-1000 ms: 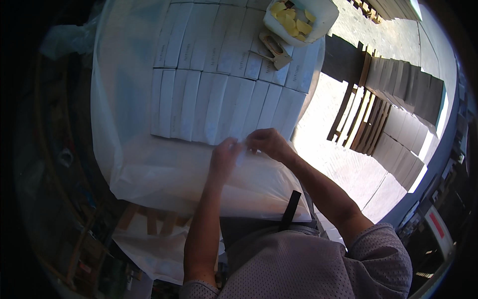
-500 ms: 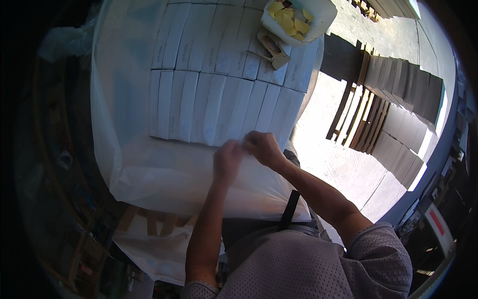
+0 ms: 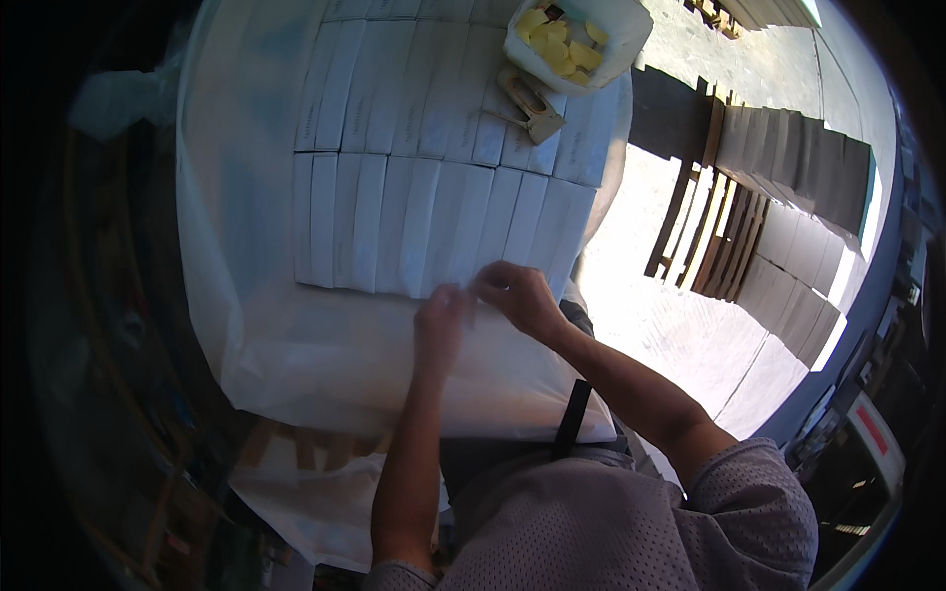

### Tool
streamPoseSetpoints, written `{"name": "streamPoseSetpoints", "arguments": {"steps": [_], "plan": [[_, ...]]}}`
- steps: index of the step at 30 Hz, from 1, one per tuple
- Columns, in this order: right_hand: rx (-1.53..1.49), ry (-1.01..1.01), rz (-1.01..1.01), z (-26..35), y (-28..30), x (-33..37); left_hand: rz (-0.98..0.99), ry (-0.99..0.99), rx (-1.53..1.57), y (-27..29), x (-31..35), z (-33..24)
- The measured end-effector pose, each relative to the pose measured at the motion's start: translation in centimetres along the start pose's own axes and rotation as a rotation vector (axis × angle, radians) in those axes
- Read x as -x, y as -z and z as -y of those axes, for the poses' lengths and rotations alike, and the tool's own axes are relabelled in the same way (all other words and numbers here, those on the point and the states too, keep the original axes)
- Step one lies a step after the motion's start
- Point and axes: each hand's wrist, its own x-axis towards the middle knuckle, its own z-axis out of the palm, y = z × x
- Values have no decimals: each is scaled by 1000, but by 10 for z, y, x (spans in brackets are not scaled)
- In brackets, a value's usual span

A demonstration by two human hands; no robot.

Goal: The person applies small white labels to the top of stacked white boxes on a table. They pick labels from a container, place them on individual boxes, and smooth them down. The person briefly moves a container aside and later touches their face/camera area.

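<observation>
My left hand point(image 3: 439, 320) and my right hand point(image 3: 520, 294) come together just over the near edge of the front row of white blocks or narrow boxes point(image 3: 384, 222). The right thumb and fingers are pinched. Motion blurs the left fingers, which look closed too. Between the fingertips there may be something small and thin, but I cannot make it out. Farther back, a worn, tan-coloured hand tool point(image 3: 530, 105) with a long opening in its handle lies on the blocks. Beside it stands a white tub point(image 3: 621, 49) with pale yellow pieces point(image 3: 562, 47) inside.
Translucent sheeting point(image 3: 325, 355) covers the surface under the blocks and hangs over its near edge. On the right, a wooden pallet point(image 3: 724, 231) lies on the bright floor beside stacked grey and white blocks point(image 3: 788, 172). Shelving and clutter stand in shadow at left.
Both hands stay close together at the blocks' near edge. The left hand has shifted slightly left and down. The view has tilted a little, so the blocks appear lower.
</observation>
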Motion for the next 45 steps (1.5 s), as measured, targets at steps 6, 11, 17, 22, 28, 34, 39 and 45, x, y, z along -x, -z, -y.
{"name": "streamPoseSetpoints", "arguments": {"steps": [6,11,17,22,28,34,39,45], "plan": [[-269,-140,56,-5,17,-10,131,103,283,-2,-4,-16],[-319,-101,67,-13,31,-14,211,113,588,-20,-16,-43],[127,87,-15,-19,60,-25,139,54,266,-49,-31,-77],[333,348,-106,-24,96,-41,187,15,243,-69,-53,-112],[62,240,-208,-29,128,-57,199,71,331,-92,-77,-143],[-212,13,-366,-36,140,-63,261,156,407,-108,-97,-161],[-961,-107,-809,-72,171,-77,33,-116,296,-130,-140,-198],[-830,-111,-723,-95,164,-59,20,-308,187,-153,-246,-270]]}}
